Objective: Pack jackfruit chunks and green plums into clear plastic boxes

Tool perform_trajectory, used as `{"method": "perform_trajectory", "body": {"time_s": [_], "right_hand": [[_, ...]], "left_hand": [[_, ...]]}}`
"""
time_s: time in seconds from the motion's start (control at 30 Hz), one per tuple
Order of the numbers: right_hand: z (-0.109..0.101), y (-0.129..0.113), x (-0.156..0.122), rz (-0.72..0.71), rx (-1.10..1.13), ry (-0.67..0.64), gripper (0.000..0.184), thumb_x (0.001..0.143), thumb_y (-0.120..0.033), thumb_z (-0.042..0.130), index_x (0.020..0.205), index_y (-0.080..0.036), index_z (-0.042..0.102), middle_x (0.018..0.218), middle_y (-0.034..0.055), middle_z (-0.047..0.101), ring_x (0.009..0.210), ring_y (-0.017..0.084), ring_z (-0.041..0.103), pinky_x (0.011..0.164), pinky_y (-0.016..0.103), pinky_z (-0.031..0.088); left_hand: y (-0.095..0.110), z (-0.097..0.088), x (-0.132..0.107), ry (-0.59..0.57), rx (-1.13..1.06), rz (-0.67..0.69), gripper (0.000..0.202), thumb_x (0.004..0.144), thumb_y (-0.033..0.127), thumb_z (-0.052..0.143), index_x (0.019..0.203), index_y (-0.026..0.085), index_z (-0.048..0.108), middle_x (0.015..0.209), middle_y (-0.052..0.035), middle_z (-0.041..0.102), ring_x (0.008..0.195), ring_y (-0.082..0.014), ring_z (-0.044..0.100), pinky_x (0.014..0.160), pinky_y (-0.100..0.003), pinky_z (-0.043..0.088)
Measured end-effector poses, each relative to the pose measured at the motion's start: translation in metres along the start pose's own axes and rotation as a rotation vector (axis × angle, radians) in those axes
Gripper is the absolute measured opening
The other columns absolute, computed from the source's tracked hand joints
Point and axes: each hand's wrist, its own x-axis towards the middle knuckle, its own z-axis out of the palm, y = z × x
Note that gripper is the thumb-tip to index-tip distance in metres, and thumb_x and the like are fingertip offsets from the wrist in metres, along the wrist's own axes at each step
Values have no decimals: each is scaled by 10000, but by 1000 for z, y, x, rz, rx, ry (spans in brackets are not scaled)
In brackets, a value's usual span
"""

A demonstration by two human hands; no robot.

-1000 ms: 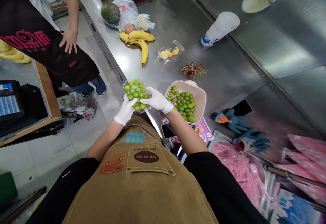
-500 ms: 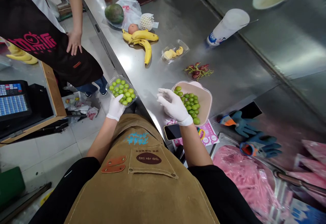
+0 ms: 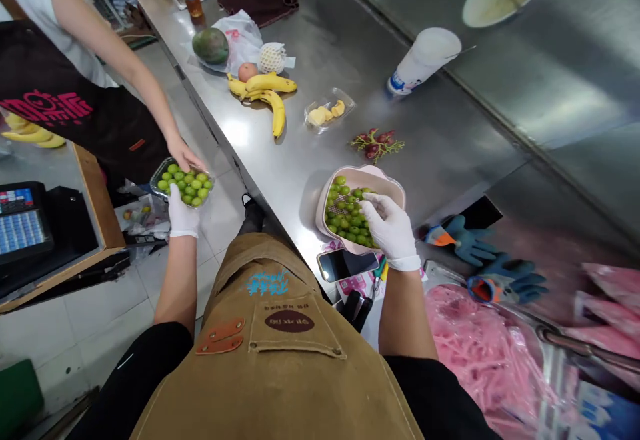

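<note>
My left hand, in a white glove, grips a clear plastic tray of green grapes held out over the floor to the left. Another person's bare hand touches the tray's far side. My right hand, also gloved, rests with curled fingers on the near rim of a pink colander bowl that holds more green grapes on the steel counter.
On the counter lie bananas, a mango, a clear box of fruit pieces, a bare grape stem, a tipped white cup and a phone. Blue gloves and pink bags lie right. A till stands left.
My left hand carried the grape tray away from the counter to the left, where the other person's hand reached it. My right hand moved from the tray back onto the pink bowl.
</note>
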Motion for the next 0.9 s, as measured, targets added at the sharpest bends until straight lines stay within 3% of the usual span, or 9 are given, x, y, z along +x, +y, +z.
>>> {"method": "perform_trajectory", "body": {"time_s": [0.1, 0.2, 0.33, 0.47, 0.63, 0.77, 0.9], "right_hand": [[-9, 11, 1, 6, -221, 18, 432, 922, -504, 703, 1222, -205, 787, 1144, 130, 843, 1042, 304, 806, 1082, 531, 627], [-15, 14, 2, 13, -290, 37, 410, 915, -465, 691, 1214, -203, 790, 1158, 134, 845, 1050, 313, 810, 1078, 533, 627], [-24, 13, 1, -11, -192, 210, 390, 940, -467, 661, 1187, -192, 786, 1166, 135, 842, 1049, 298, 804, 1067, 505, 630], [-42, 21, -9, -8, -79, 442, 434, 1002, -567, 615, 1174, -195, 760, 1091, 111, 824, 977, 257, 791, 999, 452, 644], [-77, 26, -38, 145, -90, 699, 408, 1044, -560, 575, 1133, -194, 731, 1026, 89, 793, 922, 219, 774, 922, 385, 639], [-93, -6, -60, 371, -224, 715, 266, 992, -350, 612, 1091, -153, 761, 1086, 154, 829, 969, 222, 764, 968, 379, 608], [-76, -47, -63, 434, -365, 719, 287, 955, -338, 626, 1095, -154, 797, 1137, 210, 833, 1017, 266, 765, 1038, 431, 572]], "left_hand": [[13, 1, 7, -5, 47, 58, 523, 970, 664, 684, 1337, 291, 705, 1681, -103, 588, 1563, -284, 565, 1261, -482, 507], [31, 2, 13, -36, 81, 80, 489, 980, 687, 608, 1296, 333, 726, 1632, -34, 643, 1525, -266, 599, 1250, -485, 525], [42, 7, 20, 9, 127, 35, 404, 913, 790, 600, 991, 422, 748, 1126, 88, 810, 1149, -218, 769, 997, -365, 657], [21, 20, 17, -88, 158, -54, 455, 902, 713, 654, 696, 309, 609, 678, 56, 618, 687, -199, 639, 694, -324, 620], [-11, 40, 30, -243, 166, -136, 703, 921, 603, 708, 615, 185, 233, 551, 48, 317, 530, -147, 391, 611, -276, 519], [-27, 78, 65, -433, 149, -154, 791, 989, 534, 705, 623, 179, 101, 513, 56, 135, 487, -117, 205, 585, -248, 462], [-38, 125, 86, -540, 104, -245, 763, 988, 523, 728, 621, 194, 145, 514, 54, 178, 489, -111, 277, 617, -262, 499]]}}
